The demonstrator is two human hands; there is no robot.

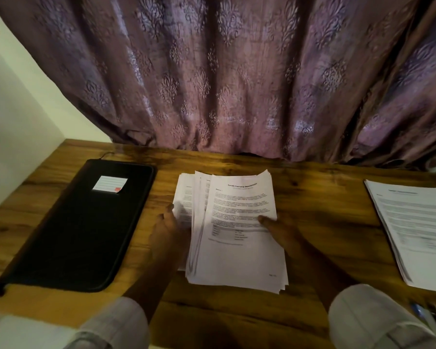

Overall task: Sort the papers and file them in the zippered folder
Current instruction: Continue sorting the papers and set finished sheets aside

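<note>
One fanned paper stack (237, 250), left hand (168, 229) and right hand (281, 231) fingers clasped on opposite edges.

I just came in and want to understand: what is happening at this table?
A person is sorting a fanned stack of white printed papers in the middle of the wooden table. The left hand holds its left edge and the right hand its right edge, thumb on the top sheet. A closed black zippered folder lies to the left, a second pile of printed papers to the right.
</note>
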